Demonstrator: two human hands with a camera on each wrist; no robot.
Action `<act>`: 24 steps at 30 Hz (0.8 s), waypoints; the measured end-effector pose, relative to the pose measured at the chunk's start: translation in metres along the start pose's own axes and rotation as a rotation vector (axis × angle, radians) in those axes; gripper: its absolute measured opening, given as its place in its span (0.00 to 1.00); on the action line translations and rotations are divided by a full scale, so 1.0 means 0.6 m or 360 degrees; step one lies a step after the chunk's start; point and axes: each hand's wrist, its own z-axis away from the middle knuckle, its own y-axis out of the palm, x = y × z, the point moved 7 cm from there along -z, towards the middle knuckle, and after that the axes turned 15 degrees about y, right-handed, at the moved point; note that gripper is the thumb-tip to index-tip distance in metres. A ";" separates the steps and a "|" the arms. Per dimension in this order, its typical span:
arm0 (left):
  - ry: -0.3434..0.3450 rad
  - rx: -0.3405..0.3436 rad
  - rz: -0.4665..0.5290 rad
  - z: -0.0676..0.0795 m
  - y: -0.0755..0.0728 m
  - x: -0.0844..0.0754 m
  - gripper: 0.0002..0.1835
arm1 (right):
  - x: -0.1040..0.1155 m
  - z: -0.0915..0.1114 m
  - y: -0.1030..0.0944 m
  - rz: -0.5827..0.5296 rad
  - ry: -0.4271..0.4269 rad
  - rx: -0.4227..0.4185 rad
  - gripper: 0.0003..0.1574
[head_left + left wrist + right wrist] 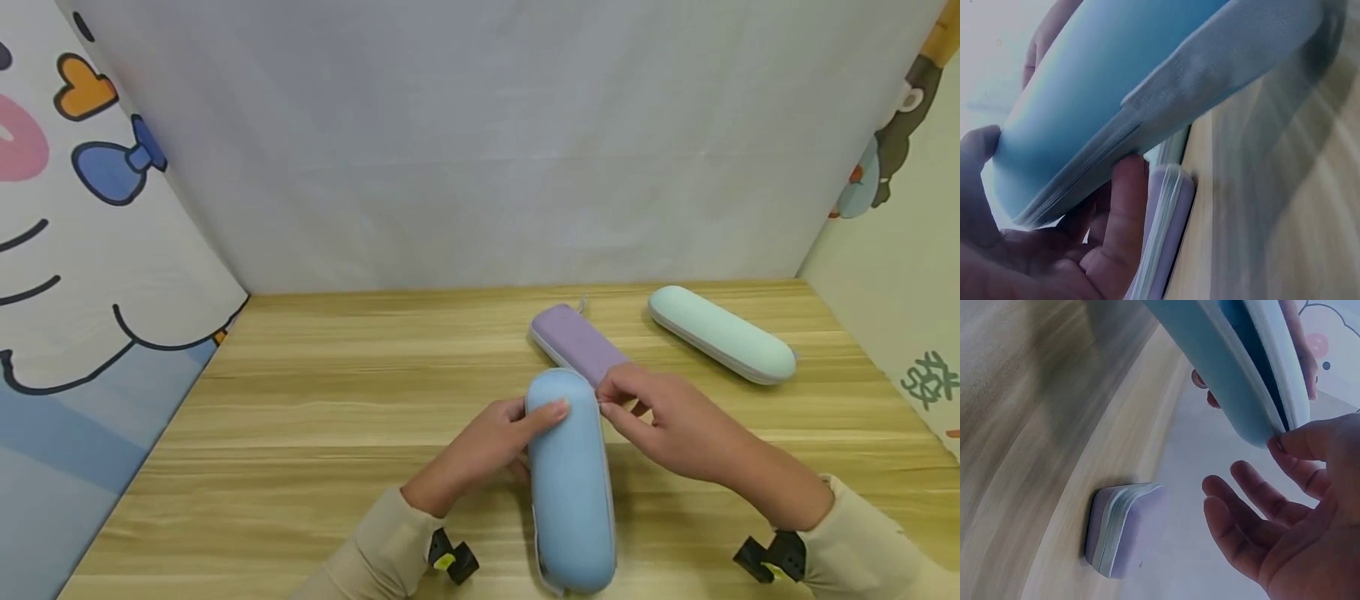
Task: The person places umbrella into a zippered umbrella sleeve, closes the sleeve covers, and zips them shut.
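A long, rounded light-blue zip case (572,492) is held tilted up off the table. My left hand (495,433) grips its far part, with the thumb on top and fingers underneath. At the far right edge my right hand (667,421) pinches the zipper pull, which the fingertips mostly hide. In the right wrist view, the case's zipped side (1254,356) gapes, showing a dark blue inside. The left wrist view shows a grey fabric strip (1222,69) along the opposite side. Beyond the hands a purple zip case (577,337) lies on the table, partly covered by the blue one.
A mint-green zip case (720,333) lies at the back right of the wood-grain table (337,375). Behind the table hangs a pale cloth wall (487,167). Cartoon-printed panels stand at the left (82,250) and right (892,275).
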 end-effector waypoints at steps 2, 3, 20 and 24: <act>0.0005 -0.0004 0.0007 0.000 -0.002 0.001 0.35 | 0.002 0.000 0.000 0.0034 -0.0037 -0.0047 0.11; 0.0005 -0.0007 0.0017 -0.001 -0.003 0.002 0.35 | 0.003 0.000 0.001 0.0049 -0.0048 -0.0066 0.12; 0.0049 -0.0191 0.0161 -0.001 -0.029 0.002 0.34 | 0.018 0.012 0.001 0.0450 -0.0344 -0.0409 0.15; 0.0059 -0.0228 0.0213 -0.002 -0.041 0.001 0.36 | 0.023 0.021 0.005 0.0478 -0.0402 -0.0436 0.28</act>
